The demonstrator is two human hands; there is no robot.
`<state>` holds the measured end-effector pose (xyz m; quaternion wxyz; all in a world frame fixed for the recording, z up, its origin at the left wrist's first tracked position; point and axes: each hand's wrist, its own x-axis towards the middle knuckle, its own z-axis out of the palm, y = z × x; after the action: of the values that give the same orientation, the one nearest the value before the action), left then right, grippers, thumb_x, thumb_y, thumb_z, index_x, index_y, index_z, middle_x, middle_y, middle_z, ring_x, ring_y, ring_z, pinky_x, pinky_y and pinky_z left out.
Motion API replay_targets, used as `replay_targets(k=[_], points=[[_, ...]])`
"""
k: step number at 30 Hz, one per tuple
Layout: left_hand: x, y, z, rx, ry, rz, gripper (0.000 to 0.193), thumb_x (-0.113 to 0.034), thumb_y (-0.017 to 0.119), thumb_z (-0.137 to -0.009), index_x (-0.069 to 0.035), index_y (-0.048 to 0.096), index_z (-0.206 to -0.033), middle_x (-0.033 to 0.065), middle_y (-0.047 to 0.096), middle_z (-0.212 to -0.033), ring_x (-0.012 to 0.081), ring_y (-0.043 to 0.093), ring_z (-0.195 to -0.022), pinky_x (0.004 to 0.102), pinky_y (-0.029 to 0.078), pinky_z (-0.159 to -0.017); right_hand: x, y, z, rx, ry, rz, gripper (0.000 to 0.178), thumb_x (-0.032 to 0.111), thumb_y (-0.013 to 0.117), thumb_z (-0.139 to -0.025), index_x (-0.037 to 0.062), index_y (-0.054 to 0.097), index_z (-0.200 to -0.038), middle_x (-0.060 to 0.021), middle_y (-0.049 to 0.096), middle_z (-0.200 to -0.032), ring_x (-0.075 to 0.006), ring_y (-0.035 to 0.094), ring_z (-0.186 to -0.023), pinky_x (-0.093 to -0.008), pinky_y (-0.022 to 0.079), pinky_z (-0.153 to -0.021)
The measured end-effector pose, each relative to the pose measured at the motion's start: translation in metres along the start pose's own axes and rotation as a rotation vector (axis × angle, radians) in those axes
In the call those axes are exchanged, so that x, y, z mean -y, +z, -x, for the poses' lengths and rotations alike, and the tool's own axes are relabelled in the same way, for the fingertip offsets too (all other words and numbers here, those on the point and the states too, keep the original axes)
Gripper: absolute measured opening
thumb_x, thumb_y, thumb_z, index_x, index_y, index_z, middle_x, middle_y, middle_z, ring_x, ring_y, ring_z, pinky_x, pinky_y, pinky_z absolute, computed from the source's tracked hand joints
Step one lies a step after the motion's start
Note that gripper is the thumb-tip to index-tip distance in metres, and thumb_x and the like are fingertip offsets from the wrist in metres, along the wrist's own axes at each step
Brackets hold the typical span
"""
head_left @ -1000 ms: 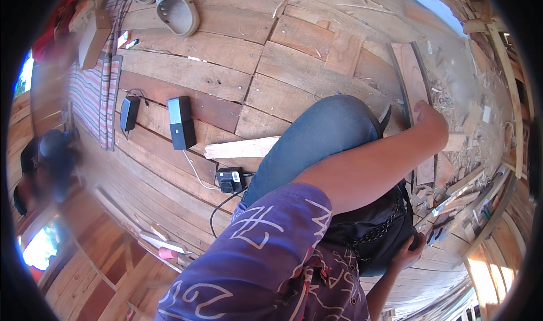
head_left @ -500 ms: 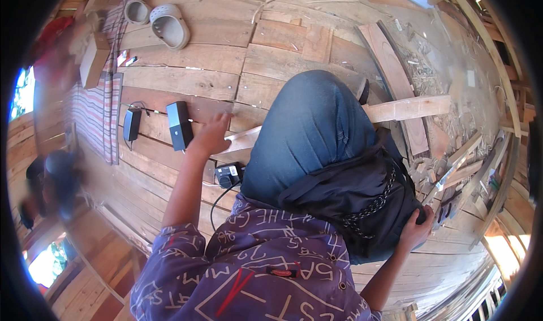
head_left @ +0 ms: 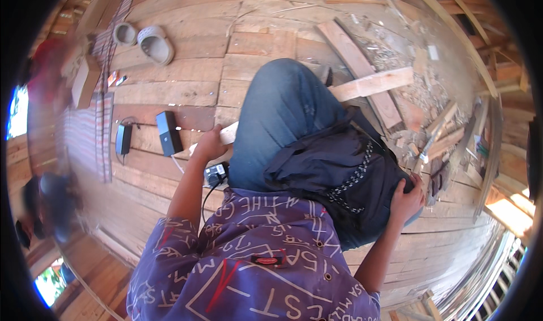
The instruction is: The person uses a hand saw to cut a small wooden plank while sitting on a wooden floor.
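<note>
A pale wooden batten [head_left: 373, 84] runs under my raised, jeans-clad leg [head_left: 283, 103], its left end sticking out beside the knee. My left hand [head_left: 211, 144] is closed over that left end, partly hiding the wood. On the right, my right hand [head_left: 407, 200] rests on my other knee over a black cloth [head_left: 322, 163], thumb apart from the curved fingers, holding nothing. Just below my left hand, a black charger with a cable [head_left: 215, 174] lies against my leg. A black oblong box [head_left: 168, 133] lies to the left of that hand.
Another black adapter [head_left: 123, 138] lies farther left beside a striped mat [head_left: 90, 140]. Clogs [head_left: 155, 45] stand at the far left. A brown plank [head_left: 362, 72], shavings and wood scraps [head_left: 444, 143] lie on the right. Blurred people [head_left: 51, 72] are at the left edge.
My left hand has come down from spread fingers and closed on the batten's end. My right hand stays on the knee. The whole view has shifted slightly.
</note>
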<state>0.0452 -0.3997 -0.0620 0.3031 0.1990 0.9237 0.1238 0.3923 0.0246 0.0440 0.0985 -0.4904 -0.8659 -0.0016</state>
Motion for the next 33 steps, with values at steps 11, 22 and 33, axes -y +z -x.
replay_targets(k=[11, 22, 33], points=[[-0.055, -0.127, -0.056, -0.098, 0.164, -0.287, 0.042, -0.010, 0.065, -0.064, 0.002, 0.058, -0.103, 0.0274, 0.065, -0.099, 0.0437, 0.061, -0.098, 0.0473, 0.050, -0.087, 0.004, -0.011, 0.001, 0.000, 0.038, -0.077, 0.035, 0.024, 0.064, -0.081, 0.0119, 0.059, -0.113, -0.0035, 0.068, -0.104, -0.0242, 0.060, -0.102, -0.0441, 0.034, -0.103], [-0.200, -0.323, -0.065, -0.857, 0.342, -0.730, 0.049, -0.005, 0.065, -0.065, -0.004, 0.055, -0.113, 0.0145, 0.063, -0.104, 0.0319, 0.060, -0.103, 0.0460, 0.040, -0.094, -0.006, -0.005, 0.008, -0.056, 0.051, -0.166, 0.038, 0.025, 0.066, -0.079, 0.0094, 0.058, -0.113, -0.0060, 0.066, -0.105, -0.0251, 0.059, -0.105, -0.0463, 0.031, -0.106], [-0.290, -0.454, -0.012, -1.413, 0.406, -1.151, 0.027, -0.003, 0.062, -0.075, -0.008, 0.060, -0.102, 0.0066, 0.058, -0.106, 0.0216, 0.053, -0.110, 0.0376, 0.036, -0.101, -0.003, -0.004, 0.010, -0.076, 0.090, -0.240, 0.043, 0.021, 0.070, -0.076, 0.0096, 0.057, -0.116, -0.0056, 0.066, -0.103, -0.0257, 0.059, -0.105, -0.0449, 0.032, -0.106]])
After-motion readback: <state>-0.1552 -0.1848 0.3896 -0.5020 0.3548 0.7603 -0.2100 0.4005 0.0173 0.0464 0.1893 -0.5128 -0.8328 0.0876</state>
